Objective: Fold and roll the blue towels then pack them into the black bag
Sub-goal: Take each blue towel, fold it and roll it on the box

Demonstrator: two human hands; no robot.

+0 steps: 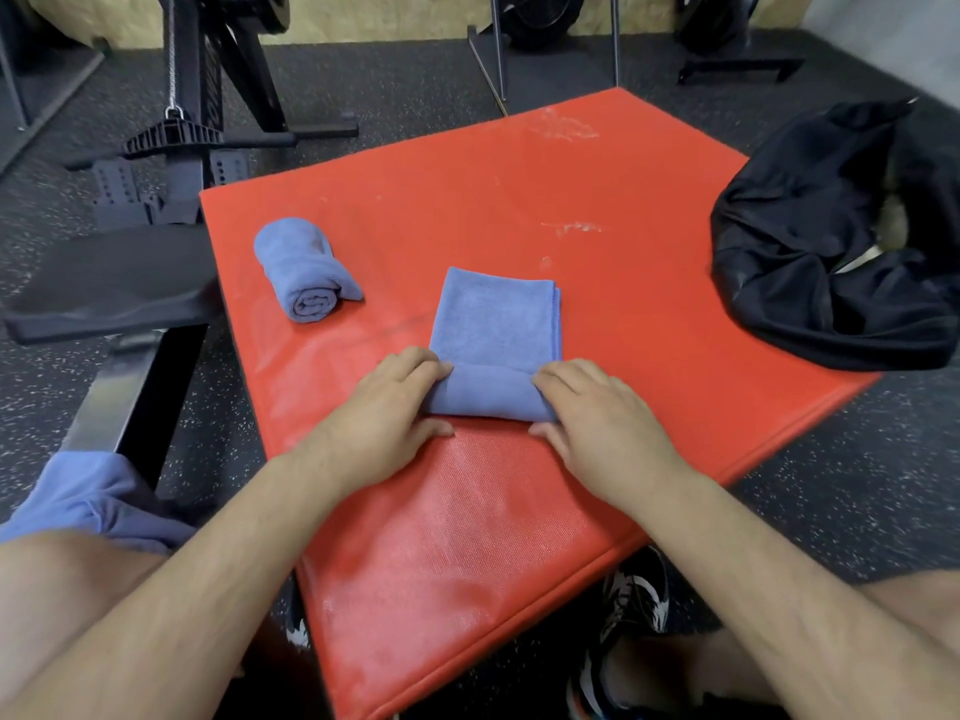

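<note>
A red mat (pixel 467 522) lies on speckled rubber flooring, with one corner pointing toward the person. Near the middle of the mat lies a folded towel (pixel 496 314), a narrow blue strip running away from the person. Its near end is turned up into a short roll.

The left hand (pixel 384 407) grips the left end of that roll, with the fingers curled over the top and the thumb tucked along the near side. The right hand (pixel 608 413) grips the right end in the same way. Both forearms reach in over the near part of the mat.

A rolled towel (pixel 304 267) lies by the mat's left edge, well apart from the folded one, with its spiral end facing the person. The black bag (pixel 810 241) slumps over the mat's right corner, partly on the mat and partly on the floor. Its mouth gapes toward the right.

A heap of blue cloth (pixel 98 501) rests off the mat at the lower left, beside the person's leg. A rowing machine (pixel 192 96) stands beyond the mat's left edge. A patterned shoe (pixel 636 589) shows just past the mat's near right edge.
</note>
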